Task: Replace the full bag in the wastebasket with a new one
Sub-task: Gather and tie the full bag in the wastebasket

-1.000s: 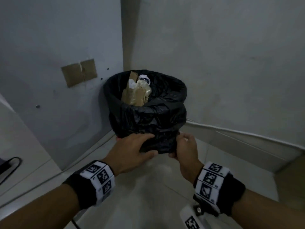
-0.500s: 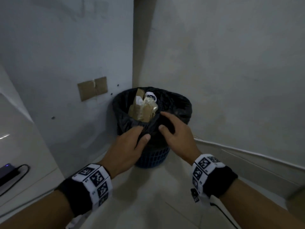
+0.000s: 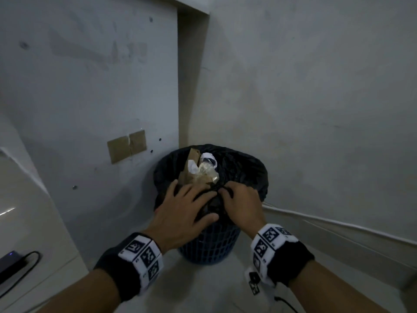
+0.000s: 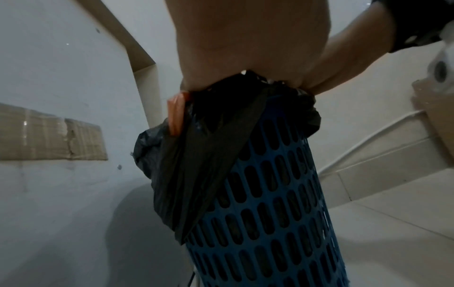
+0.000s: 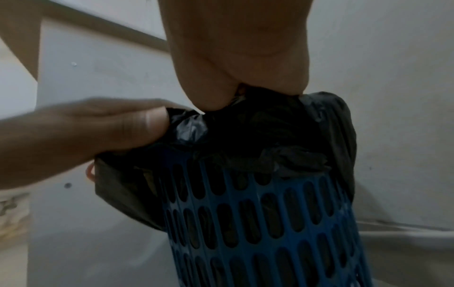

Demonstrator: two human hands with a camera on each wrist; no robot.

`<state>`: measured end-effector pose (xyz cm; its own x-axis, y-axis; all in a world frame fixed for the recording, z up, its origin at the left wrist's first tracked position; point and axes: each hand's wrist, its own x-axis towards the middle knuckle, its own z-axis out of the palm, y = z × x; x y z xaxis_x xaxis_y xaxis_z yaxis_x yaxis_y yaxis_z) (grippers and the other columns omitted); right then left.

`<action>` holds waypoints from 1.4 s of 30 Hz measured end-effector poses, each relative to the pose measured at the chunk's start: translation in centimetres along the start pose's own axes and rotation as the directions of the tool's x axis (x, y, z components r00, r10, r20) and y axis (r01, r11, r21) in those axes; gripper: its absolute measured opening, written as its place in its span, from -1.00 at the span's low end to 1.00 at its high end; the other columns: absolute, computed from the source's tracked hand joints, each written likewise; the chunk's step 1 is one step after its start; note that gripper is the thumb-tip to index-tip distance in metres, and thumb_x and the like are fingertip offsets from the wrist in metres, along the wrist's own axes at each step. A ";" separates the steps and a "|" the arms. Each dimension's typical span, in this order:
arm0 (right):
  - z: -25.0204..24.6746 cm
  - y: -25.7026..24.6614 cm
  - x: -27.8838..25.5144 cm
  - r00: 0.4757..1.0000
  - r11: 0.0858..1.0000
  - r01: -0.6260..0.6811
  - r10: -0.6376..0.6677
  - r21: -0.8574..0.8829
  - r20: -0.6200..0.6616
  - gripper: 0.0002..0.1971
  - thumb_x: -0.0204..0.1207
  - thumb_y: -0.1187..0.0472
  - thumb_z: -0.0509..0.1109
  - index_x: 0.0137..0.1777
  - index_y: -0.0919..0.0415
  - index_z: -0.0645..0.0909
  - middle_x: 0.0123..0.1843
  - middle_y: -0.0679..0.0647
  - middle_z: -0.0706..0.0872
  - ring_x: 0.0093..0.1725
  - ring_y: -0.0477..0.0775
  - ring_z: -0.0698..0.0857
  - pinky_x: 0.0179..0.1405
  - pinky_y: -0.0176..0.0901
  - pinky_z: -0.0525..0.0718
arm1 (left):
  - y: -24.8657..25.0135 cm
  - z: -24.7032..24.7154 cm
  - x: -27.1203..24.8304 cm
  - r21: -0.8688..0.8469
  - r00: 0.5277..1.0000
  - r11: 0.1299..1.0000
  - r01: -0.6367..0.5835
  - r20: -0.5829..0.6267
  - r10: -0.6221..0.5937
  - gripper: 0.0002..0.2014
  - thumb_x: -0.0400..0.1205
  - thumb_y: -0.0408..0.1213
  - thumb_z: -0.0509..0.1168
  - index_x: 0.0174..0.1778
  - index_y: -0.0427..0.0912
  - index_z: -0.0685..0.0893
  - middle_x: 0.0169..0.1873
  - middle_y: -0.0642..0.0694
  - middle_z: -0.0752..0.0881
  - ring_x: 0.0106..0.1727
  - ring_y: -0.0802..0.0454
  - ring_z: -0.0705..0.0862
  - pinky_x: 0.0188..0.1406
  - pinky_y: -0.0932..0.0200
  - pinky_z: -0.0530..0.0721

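Observation:
A blue perforated wastebasket stands on the floor in the wall corner, lined with a black bag. Brown cardboard and crumpled plastic trash stick up inside it. My left hand lies over the near rim with its fingers spread on the bag; its thumb presses the plastic. My right hand has its fingers curled into bunched bag plastic at the near rim. The bag's overhang hangs loose down the left side of the wastebasket.
Walls close in behind and to the left of the basket. A cardboard patch is taped to the left wall. A white cabinet and a dark device with a cable lie at the left. A baseboard ledge runs along the right.
Both hands moved from the bag's lower hem up to the near rim. The overhang was pushed up, baring the blue basket below. The right hand's fingers have curled into the plastic.

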<state>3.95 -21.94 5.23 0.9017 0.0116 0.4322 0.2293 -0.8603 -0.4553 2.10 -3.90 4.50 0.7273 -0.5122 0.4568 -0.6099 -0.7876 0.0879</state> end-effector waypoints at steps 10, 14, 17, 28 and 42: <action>-1.9 5.7 -1.1 0.662 0.548 -0.620 0.749 0.562 -0.001 -0.64 0.43 -0.04 0.29 0.03 0.22 0.36 0.01 0.16 0.50 -0.03 0.24 0.59 -0.17 -0.03 0.51 | 0.3 0.0 0.5 -0.210 0.975 0.973 0.098 -0.176 -0.136 -0.64 0.70 0.10 -0.02 -0.25 0.10 0.59 -0.44 0.17 0.51 -0.32 0.09 0.50 0.08 -0.13 0.59; -2.3 6.2 -1.6 0.396 -0.009 -0.875 0.562 0.484 0.726 -0.38 0.54 -0.34 0.16 0.03 0.29 0.61 -0.08 0.30 0.76 -0.09 0.27 0.70 -0.14 0.00 0.64 | 1.0 0.3 0.6 -0.177 0.949 0.981 0.084 -0.285 -0.132 -0.83 0.67 -0.12 0.16 0.03 0.01 0.64 -0.04 0.11 0.65 0.02 0.07 0.61 0.25 -0.10 0.52; -1.9 5.6 -1.5 0.430 0.002 -0.864 0.525 0.504 0.735 -0.43 0.64 -0.25 0.09 -0.08 0.29 0.61 -0.26 0.29 0.73 -0.26 0.24 0.67 -0.22 -0.03 0.62 | 2.0 0.1 0.8 -0.203 0.977 0.977 -0.057 -0.213 0.013 -0.67 0.61 -0.31 0.21 0.28 0.02 0.59 0.26 0.08 0.62 0.26 0.09 0.56 0.31 0.06 0.51; -6.6 6.8 -1.0 0.623 0.134 -0.683 0.620 0.718 0.477 -0.76 0.57 0.22 0.29 -0.34 0.22 0.54 -0.56 0.10 0.66 -0.45 0.05 0.60 -0.45 -0.20 0.45 | 2.6 1.5 0.9 -0.061 0.997 0.995 -0.077 -0.033 0.075 -0.38 0.53 0.39 0.11 0.41 0.13 0.51 -0.05 0.14 0.70 -0.06 0.06 0.64 -0.08 0.15 0.58; -2.6 4.2 -2.0 0.985 0.947 0.076 -0.023 0.313 -0.170 -0.65 0.61 -0.23 0.19 0.19 -0.08 0.63 0.05 -0.18 0.69 0.09 -0.17 0.63 0.09 -0.17 0.56 | -1.4 -0.2 -0.3 -0.226 0.981 0.973 -0.038 -0.195 -0.007 -0.47 0.71 0.20 -0.01 -0.27 0.04 0.77 -0.40 0.16 0.72 -0.36 0.20 0.56 -0.30 0.15 0.49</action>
<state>2.17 -26.92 4.50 0.8207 -0.0556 0.5687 0.4003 -0.6543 -0.6416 2.67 -2.60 4.43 0.6562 -0.4302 0.6200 -0.6926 -0.6695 0.2685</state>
